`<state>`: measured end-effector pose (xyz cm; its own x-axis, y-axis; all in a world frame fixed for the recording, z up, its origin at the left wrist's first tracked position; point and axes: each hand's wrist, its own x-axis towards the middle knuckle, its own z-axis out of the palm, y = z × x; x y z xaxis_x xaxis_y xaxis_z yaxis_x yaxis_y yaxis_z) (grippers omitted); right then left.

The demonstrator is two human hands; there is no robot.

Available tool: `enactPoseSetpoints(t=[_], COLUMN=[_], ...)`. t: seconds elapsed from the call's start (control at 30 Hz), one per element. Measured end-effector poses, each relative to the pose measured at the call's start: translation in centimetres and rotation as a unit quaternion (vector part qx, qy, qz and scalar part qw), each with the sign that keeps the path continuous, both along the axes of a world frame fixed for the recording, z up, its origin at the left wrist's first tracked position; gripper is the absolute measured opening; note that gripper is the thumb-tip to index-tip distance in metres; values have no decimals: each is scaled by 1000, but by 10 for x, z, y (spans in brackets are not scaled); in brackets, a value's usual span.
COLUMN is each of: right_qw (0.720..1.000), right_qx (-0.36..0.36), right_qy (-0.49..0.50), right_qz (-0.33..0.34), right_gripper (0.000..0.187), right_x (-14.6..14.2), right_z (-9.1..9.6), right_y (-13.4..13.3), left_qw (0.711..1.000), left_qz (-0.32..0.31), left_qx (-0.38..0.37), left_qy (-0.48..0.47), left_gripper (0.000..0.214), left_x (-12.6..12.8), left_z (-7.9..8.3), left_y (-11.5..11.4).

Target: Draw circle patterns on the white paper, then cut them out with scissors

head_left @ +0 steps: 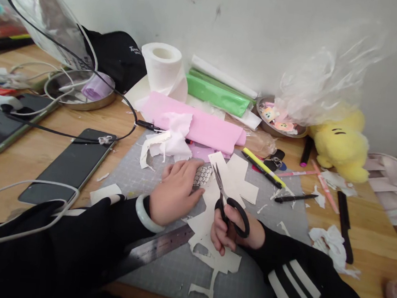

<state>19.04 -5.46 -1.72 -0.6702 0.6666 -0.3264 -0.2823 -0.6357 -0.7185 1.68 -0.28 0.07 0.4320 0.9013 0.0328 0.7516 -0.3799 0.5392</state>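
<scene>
My right hand (229, 230) is closed round the black handles of a pair of scissors (221, 183), whose blades point away from me and stand slightly apart. My left hand (177, 189) lies palm down with its fingers stretched out. Beside its fingers is a small white piece with a black scale-like pattern (203, 176), partly covered by the hand. Under and around the scissors lie cut white paper pieces (236, 178), some with ragged edges. Below my left wrist a dark ruler (162, 248) rests on the grey cutting mat (259, 284).
Behind the mat are folded pink sheets (194, 123), a white roll (161, 71) and a green pack (217, 92). A phone (72, 165) and cables lie left. Right are a yellow marker (263, 166), a black pen (295, 198), a yellow plush toy (339, 145) and a metal bowl (299, 133).
</scene>
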Motion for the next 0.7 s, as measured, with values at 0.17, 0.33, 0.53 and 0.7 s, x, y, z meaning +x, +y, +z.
enactPoseSetpoints(t=[0.17,0.33,0.53,0.7], right_qw=[1000,1000,1000,1000], right_qx=[-8,-10,-3,-4], right_qy=[0,-4,2,2], right_qz=[-5,-4,-2,3], right_gripper=[52,52,53,52], right_x=[0,0,-1,0], right_z=[0,0,0,-1], right_y=[0,0,1,1], left_qw=[996,949,863,884], left_qz=[-15,21,48,-16], left_qx=[-35,-120,-98,-195], left_qy=[-85,-291,-493,-426], left_gripper=[18,17,8,18], left_x=[-2,-3,-2,-5], left_z=[-1,0,-1,1], left_y=[5,4,-9,-10])
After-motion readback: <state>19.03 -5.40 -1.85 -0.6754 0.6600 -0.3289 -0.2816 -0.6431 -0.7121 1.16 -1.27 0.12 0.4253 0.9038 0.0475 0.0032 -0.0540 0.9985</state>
